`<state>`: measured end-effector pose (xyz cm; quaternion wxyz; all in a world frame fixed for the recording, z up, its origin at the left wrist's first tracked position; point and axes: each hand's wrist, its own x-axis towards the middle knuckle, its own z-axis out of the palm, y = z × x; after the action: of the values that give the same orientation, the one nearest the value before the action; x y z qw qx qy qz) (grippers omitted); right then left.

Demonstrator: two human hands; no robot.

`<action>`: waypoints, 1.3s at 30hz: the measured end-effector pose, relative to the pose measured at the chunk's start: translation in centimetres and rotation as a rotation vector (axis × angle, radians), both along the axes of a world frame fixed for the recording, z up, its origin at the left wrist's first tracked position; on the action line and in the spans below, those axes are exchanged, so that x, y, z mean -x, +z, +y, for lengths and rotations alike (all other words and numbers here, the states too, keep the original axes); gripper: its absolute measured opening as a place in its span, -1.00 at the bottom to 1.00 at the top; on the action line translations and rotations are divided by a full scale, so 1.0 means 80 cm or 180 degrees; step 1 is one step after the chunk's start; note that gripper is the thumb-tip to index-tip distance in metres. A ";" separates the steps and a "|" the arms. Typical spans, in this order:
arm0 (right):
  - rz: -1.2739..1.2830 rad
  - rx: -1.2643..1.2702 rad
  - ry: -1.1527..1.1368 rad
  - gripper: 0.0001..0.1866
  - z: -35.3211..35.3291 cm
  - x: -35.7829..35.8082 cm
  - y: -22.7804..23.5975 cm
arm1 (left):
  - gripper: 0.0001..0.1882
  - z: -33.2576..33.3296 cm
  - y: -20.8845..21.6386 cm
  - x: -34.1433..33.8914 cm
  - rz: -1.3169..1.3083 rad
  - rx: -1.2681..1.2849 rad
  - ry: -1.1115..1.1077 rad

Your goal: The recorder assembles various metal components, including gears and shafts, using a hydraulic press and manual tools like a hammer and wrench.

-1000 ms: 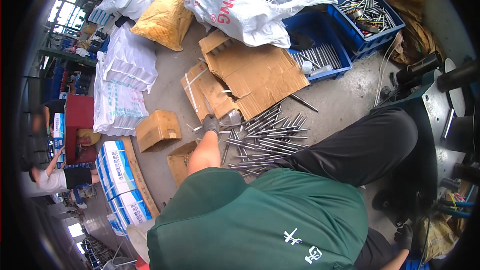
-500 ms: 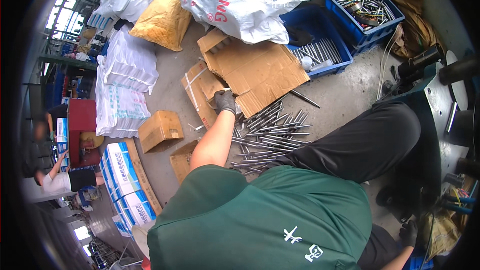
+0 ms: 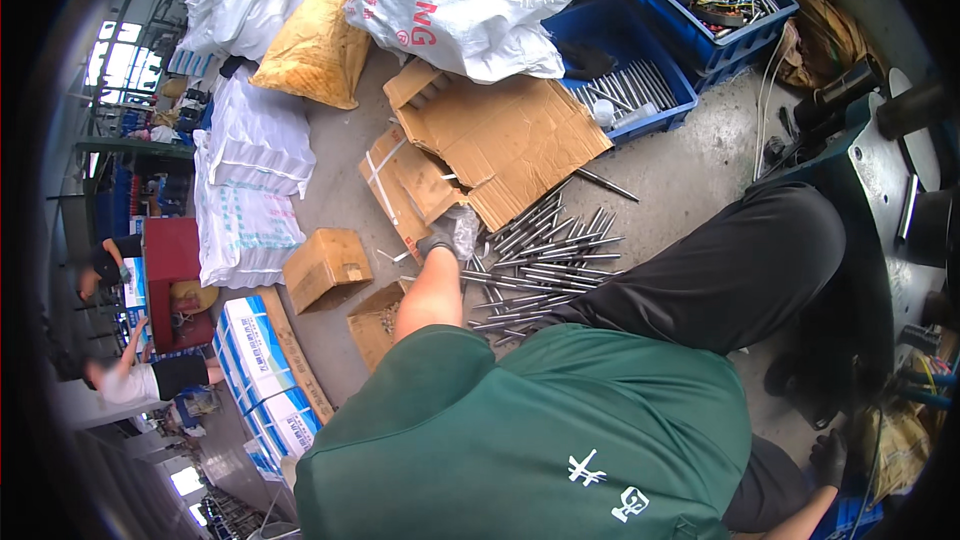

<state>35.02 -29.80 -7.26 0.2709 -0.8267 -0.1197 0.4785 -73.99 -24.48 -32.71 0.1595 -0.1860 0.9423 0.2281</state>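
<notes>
My left hand [image 3: 435, 243], in a dark grey glove, is closed at the near edge of a torn cardboard box [image 3: 410, 185]. Crumpled clear plastic wrap [image 3: 463, 232] bunches up against its fingers and appears gripped, though the fingertips are mostly hidden. Just right of it lies a loose heap of dark metal rods [image 3: 550, 260], pointing many ways on the floor. A flattened cardboard flap [image 3: 515, 145] spreads over the heap's far side. Down at the lower right, my right hand [image 3: 828, 458], also gloved, hangs beside my leg; its fingers are too unclear to read.
Blue crates [image 3: 690, 105] of metal rods stand far right, near a white woven sack [image 3: 450, 15]. Small cardboard boxes [image 3: 325, 270] and blue-white cartons [image 3: 255, 350] lie left. Metal machinery [image 3: 880, 180] stands close right. Two people [image 3: 150, 380] work at far left.
My left hand has drawn back toward me from the torn box, and the clear plastic has come into fuller view beside it. The right hand has barely moved.
</notes>
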 end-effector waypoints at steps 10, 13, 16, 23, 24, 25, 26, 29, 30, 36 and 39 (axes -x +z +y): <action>0.0289 -0.0173 0.0094 -0.61 0.010 -0.016 -0.014 | -0.67 -0.101 0.031 0.179 -0.0486 -0.2506 0.0373; 0.0393 -0.0187 0.0119 -0.60 0.020 -0.023 -0.031 | -0.67 -0.099 0.102 0.166 -0.0065 0.2564 -0.3108; 0.0235 -0.0247 0.0046 -0.59 0.006 -0.025 -0.017 | -0.58 -0.029 0.178 0.037 0.1238 0.2170 -0.2461; 0.0392 -0.0175 -0.0022 -0.64 -0.003 -0.019 -0.021 | -0.49 0.029 0.138 0.057 0.2684 0.0272 -0.2250; 0.0402 -0.0174 -0.0007 -0.64 0.000 -0.016 -0.023 | -0.49 0.035 0.127 0.073 0.2692 0.0282 -0.2235; 0.0316 -0.0151 0.0020 -0.66 0.011 -0.011 -0.033 | -0.52 0.025 0.114 0.098 0.2101 -0.0780 -0.1426; 0.0161 -0.0155 -0.0009 -0.67 0.009 -0.011 -0.032 | -0.54 0.033 0.105 0.101 0.1399 -0.1849 -0.0629; 0.0429 -0.0232 -0.0029 -0.66 0.010 -0.015 -0.028 | -0.53 0.033 0.086 0.106 -0.0401 -0.2471 0.0031; 0.0415 -0.0233 -0.0047 -0.66 0.008 -0.016 -0.026 | -0.50 0.030 0.078 0.105 -0.1333 -0.3119 0.0307; 0.0329 -0.0137 -0.0022 -0.64 0.016 -0.005 -0.031 | -0.33 -0.010 0.017 0.135 -0.1039 -0.3875 0.1809; 0.0240 -0.0067 -0.0105 -0.62 0.010 -0.002 -0.017 | -0.53 -0.008 -0.017 0.127 -0.0947 -0.4531 0.2393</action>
<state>35.21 -29.02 -8.58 0.2917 -0.8070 -0.1007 0.5034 -84.18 -25.09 -34.10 0.2756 -0.3721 0.4155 0.7829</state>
